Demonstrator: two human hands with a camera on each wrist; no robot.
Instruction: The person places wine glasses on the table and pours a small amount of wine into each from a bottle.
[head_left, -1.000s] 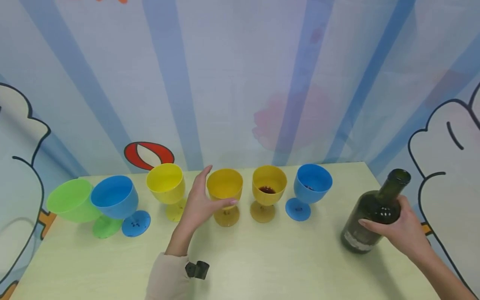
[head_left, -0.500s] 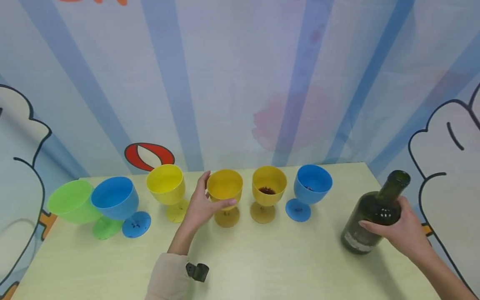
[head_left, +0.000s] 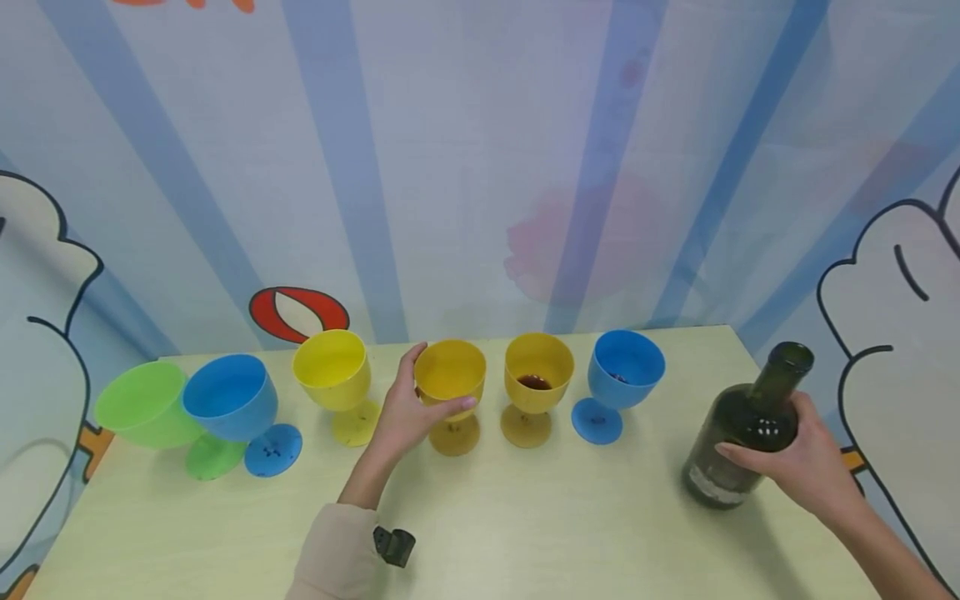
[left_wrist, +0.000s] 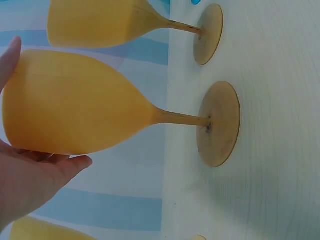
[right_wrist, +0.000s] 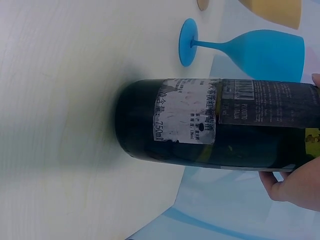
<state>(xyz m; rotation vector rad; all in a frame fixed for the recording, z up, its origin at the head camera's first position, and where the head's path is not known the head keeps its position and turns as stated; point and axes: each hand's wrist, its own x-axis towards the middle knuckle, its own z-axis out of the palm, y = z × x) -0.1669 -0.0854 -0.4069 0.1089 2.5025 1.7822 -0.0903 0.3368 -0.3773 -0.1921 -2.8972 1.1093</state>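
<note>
In the head view my left hand (head_left: 405,412) holds the bowl of an amber-yellow goblet (head_left: 450,375), thumb across its near side and fingers round its left. The left wrist view shows this goblet (left_wrist: 75,105) with its foot on the table. Far to the right, my right hand (head_left: 813,462) grips a dark green wine bottle (head_left: 738,442) round its body, neck up and leaning slightly right. Close over the table is the bottle's base in the right wrist view, where a torn white label (right_wrist: 185,112) shows.
Right of the held goblet stand another amber goblet (head_left: 538,367) with dark liquid inside and a blue goblet (head_left: 626,371). To the left are a bright yellow goblet (head_left: 333,375), a blue one (head_left: 232,400) and a green one (head_left: 142,404). A printed curtain (head_left: 465,167) hangs behind the table.
My left hand's fingers have come down and closed in round the amber goblet's bowl. The bottle's neck has shifted slightly left, with my right hand still on it.
</note>
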